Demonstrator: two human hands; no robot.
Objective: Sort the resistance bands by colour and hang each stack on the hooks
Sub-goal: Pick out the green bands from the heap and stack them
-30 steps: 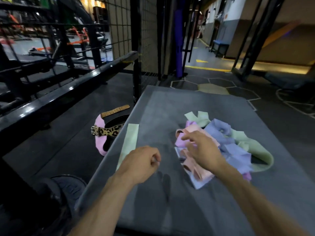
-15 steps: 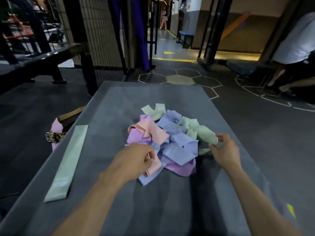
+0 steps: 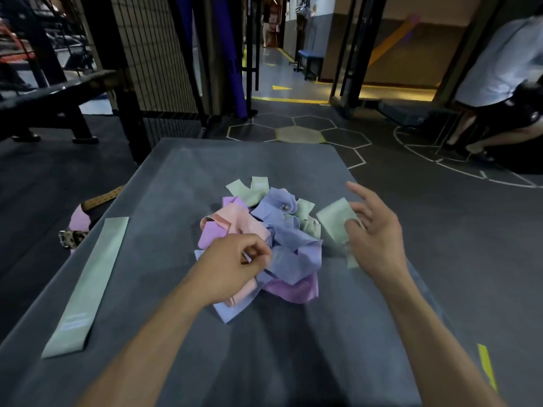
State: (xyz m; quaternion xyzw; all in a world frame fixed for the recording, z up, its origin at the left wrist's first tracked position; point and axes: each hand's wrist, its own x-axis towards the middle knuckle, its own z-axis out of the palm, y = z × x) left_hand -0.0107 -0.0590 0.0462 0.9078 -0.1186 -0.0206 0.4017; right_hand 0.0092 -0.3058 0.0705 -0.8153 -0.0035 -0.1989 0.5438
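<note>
Landmark: the tangled heap of pastel elastic resistance bands (image 3: 264, 239) mid grey tabletop (image 3: 182, 177).

Well left of heap: one flat pale-green band (image 3: 88, 286), long axis running near-to-far, already sorted out.

Left hand (image 3: 232, 265) sits on the heap's near-left edge, grip curled, apparently pinching a peach band (image 3: 235, 218).

Right of heap: right hand (image 3: 373, 233), fingers spread, thumb on a loose pale-green band piece (image 3: 336, 220) lifted off the heap's right flank. Motion blur; can't confirm a firm hold.

Judgement: this green piece belongs with the flat band, so it has to cross over the heap leftward. No hooks in view.
</note>
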